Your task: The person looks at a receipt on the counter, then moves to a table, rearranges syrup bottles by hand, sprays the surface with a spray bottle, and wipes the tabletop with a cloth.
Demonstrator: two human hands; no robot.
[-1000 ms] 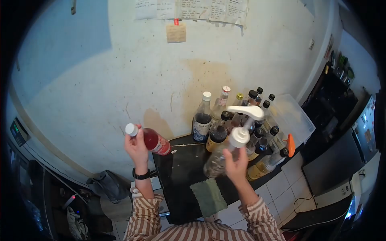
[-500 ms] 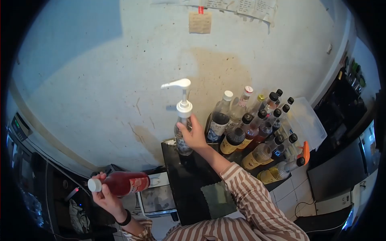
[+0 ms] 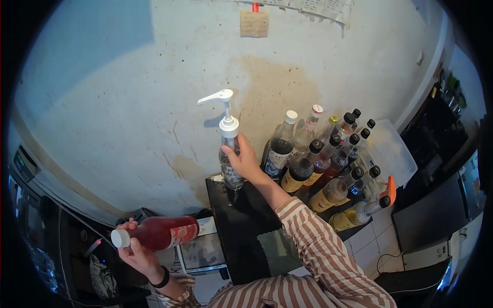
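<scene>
Red drink fills the red bottle (image 3: pixel 163 231) that I see through the head camera from far away. It leans over almost flat, with its white cap to the left, out past the left side of the table. The left hand (image 3: pixel 139 256) is wrapped around it near the cap. The right hand (image 3: pixel 245 158) is well apart from the left one and grips the clear pump bottle (image 3: pixel 232 172) just under its white top. That one stands up straight at the far left corner of the table, but I can't tell if its bottom touches.

The black table (image 3: pixel 236 226) is shiny, and a green cloth (image 3: pixel 277 250) lies at its near edge. On the right side I see many bottles (image 3: pixel 295 175) packed close, most with black caps. Behind them is a see-through tub (image 3: pixel 403 159).

The wall (image 3: pixel 128 118) is pale, with specks and a big brown stain (image 3: pixel 280 82). A paper note (image 3: pixel 254 23) hangs up high. Off to the right, I see white floor tiles (image 3: pixel 363 246) and a grey fridge (image 3: pixel 429 210).
</scene>
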